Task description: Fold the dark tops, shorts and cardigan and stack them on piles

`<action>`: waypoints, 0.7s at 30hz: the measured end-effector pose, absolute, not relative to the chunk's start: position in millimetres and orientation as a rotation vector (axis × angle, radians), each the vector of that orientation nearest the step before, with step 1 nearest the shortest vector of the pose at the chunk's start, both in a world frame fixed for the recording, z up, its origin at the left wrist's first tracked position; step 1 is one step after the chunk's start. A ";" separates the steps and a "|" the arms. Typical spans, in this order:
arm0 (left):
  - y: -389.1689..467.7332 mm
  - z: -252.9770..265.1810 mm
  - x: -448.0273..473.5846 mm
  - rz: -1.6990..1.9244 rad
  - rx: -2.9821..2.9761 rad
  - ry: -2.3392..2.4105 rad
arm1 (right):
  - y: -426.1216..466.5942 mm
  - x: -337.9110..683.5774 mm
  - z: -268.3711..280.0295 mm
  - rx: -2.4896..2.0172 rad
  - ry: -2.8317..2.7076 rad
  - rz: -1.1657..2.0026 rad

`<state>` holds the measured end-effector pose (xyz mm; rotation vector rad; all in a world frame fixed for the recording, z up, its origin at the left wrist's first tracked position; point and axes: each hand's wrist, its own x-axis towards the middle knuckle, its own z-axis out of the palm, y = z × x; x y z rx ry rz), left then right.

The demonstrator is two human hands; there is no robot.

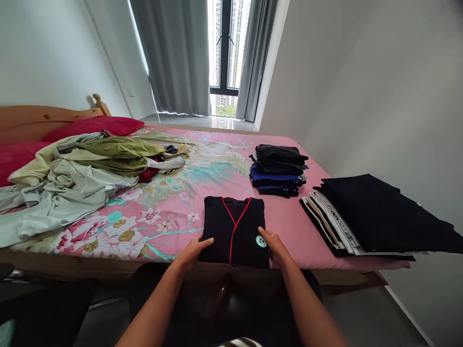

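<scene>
A black V-neck top [219, 231] with red trim lies folded into a neat rectangle at the bed's near edge. A round white-and-green badge [261, 241] shows on its right side. My left hand [192, 252] grips the top's lower left edge, thumb above and fingers mostly hidden beneath. On the opposite edge, just beside the badge, my right hand [275, 246] holds the top the same way. Behind it to the right stands a stack of folded dark and blue clothes [278, 168].
A loose heap of green, grey and cream clothes [83, 173] covers the bed's left side, near red pillows [104, 124]. At the right edge, a pile of larger folded clothes [376, 217] has a black piece on top, partly overhanging. Pink floral bedding [213, 176] spreads between them.
</scene>
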<state>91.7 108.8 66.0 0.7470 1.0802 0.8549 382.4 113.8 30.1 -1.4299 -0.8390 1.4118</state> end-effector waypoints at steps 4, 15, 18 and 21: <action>139.4 75.7 100.1 0.921 0.675 1.105 | 138.7 383.9 35.4 -1.290 -0.791 1.482; 203.2 60.0 104.1 1.018 0.892 1.230 | 179.0 389.2 30.3 -1.448 -0.885 1.061; 210.0 53.0 101.6 1.032 0.901 1.284 | 185.4 388.6 26.8 -1.451 -0.852 1.041; 213.5 45.2 99.4 1.070 0.932 1.361 | 184.9 387.4 22.7 -1.430 -0.817 1.035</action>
